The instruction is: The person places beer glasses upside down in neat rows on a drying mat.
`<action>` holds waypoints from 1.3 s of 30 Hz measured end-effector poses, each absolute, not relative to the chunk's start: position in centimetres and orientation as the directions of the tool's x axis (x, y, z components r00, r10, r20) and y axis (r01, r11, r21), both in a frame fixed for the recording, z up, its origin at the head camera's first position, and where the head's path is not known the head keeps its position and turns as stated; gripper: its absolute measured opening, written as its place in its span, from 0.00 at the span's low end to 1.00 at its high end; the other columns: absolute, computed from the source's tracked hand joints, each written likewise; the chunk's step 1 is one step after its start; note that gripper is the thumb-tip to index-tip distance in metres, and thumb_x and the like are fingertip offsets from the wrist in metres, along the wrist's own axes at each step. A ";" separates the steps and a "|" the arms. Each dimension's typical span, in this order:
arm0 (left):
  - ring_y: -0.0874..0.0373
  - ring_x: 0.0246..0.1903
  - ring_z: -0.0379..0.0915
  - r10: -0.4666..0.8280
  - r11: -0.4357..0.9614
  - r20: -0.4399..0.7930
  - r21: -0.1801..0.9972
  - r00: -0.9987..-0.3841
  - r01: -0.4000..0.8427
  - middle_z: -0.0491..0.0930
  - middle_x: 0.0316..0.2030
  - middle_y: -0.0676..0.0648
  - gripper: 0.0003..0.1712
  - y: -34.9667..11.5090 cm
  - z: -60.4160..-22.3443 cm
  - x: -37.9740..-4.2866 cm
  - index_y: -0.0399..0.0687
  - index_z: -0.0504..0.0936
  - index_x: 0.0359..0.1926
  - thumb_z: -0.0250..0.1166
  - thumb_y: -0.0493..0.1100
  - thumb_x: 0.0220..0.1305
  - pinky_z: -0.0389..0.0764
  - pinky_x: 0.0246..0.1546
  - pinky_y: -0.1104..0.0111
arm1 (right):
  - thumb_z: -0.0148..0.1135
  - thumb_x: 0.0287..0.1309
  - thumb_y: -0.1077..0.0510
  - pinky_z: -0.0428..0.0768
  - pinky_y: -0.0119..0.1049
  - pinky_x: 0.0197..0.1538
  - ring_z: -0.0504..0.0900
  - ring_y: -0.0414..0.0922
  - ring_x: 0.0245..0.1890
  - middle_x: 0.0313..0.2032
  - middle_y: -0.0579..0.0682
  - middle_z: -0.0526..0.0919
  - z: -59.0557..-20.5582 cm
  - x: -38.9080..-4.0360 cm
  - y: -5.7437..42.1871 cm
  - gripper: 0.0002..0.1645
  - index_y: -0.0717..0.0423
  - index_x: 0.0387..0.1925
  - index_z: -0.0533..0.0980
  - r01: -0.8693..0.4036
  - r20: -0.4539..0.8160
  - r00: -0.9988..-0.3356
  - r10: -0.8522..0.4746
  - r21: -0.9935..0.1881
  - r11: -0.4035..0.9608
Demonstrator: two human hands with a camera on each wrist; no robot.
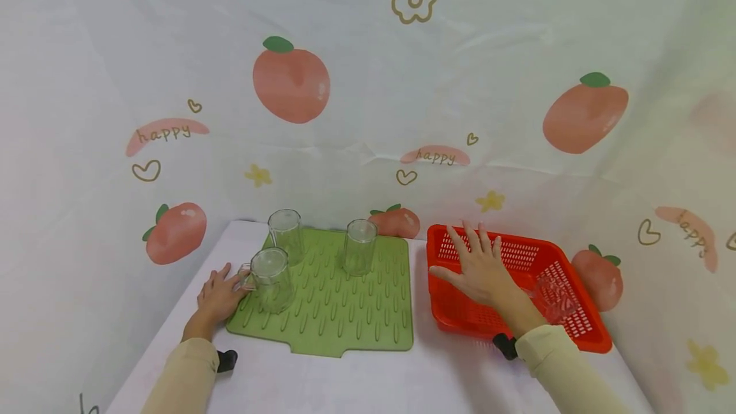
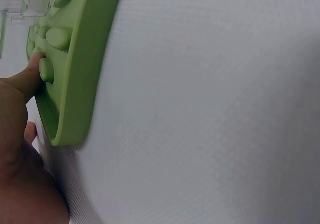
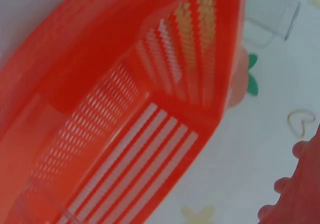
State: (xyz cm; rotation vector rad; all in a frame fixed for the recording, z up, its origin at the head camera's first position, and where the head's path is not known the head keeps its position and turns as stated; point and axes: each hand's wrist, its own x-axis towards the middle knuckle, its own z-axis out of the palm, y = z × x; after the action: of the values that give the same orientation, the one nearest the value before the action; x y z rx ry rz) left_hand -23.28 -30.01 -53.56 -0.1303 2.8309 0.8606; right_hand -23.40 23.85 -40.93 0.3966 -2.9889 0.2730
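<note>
My left hand (image 1: 218, 296) rests at the left edge of a green draining mat (image 1: 345, 312), its thumb on the mat in the left wrist view. Close to its fingertips is the handle of a clear glass mug (image 1: 273, 283). Behind that mug stands a second glass mug (image 1: 286, 235), and a third clear glass (image 1: 360, 249) is upright near the mat's back edge. Over a red plastic basket (image 1: 517, 337), my right hand (image 1: 480, 273) hovers with fingers spread, holding nothing. Inside the basket's right side lies a clear glass mug (image 1: 553, 299).
A white cloth-covered table (image 1: 356, 382) carries the mat and the basket side by side, a narrow gap between them. A white printed curtain (image 1: 356, 82) hangs right behind and along both sides. The basket (image 3: 215, 109) has slotted walls and a raised rim.
</note>
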 end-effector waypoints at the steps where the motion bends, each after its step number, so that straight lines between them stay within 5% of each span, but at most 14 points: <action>1: 0.20 0.75 0.24 -0.033 0.827 -0.201 0.545 -0.979 -0.140 0.37 0.78 0.28 0.33 -30.0 -53.6 -23.3 0.42 0.61 0.76 0.51 0.52 0.78 0.39 0.69 0.24 | 0.55 0.60 0.22 0.39 0.77 0.74 0.40 0.71 0.80 0.81 0.62 0.42 -40.8 -23.4 24.4 0.60 0.48 0.81 0.49 -0.255 0.132 -0.963 -0.236 -0.162 0.953; 16: 0.21 0.75 0.23 -0.038 0.822 -0.209 0.550 -0.977 -0.150 0.36 0.78 0.28 0.33 -29.7 -53.3 -23.2 0.41 0.61 0.76 0.51 0.52 0.78 0.38 0.69 0.25 | 0.57 0.59 0.22 0.42 0.83 0.68 0.41 0.80 0.74 0.77 0.74 0.43 -40.8 -21.1 33.2 0.65 0.56 0.81 0.46 -0.106 0.016 -0.994 -0.105 -0.199 0.974; 26: 0.20 0.75 0.25 -0.050 0.832 -0.200 0.533 -0.978 -0.152 0.37 0.78 0.28 0.33 -30.0 -53.5 -23.3 0.42 0.61 0.76 0.51 0.53 0.78 0.39 0.69 0.25 | 0.64 0.56 0.25 0.68 0.82 0.55 0.51 0.85 0.66 0.73 0.79 0.44 -40.6 -20.0 37.2 0.67 0.62 0.79 0.48 -0.056 -0.109 -0.991 -0.083 -0.230 0.972; 39: 0.20 0.75 0.27 -0.050 0.838 -0.181 0.528 -0.982 -0.141 0.39 0.78 0.28 0.32 -29.7 -53.6 -23.2 0.41 0.62 0.75 0.52 0.50 0.77 0.42 0.68 0.24 | 0.74 0.49 0.33 0.74 0.75 0.54 0.53 0.84 0.64 0.70 0.84 0.45 -39.7 -20.1 39.4 0.66 0.72 0.73 0.57 -0.013 -0.215 -0.973 -0.079 -0.294 0.956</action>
State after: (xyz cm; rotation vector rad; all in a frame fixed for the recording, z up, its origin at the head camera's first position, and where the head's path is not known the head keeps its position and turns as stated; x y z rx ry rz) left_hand -23.16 -29.72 -53.61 -0.1495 2.8566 0.8388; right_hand -20.13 39.37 -39.68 0.0795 -3.3300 0.4987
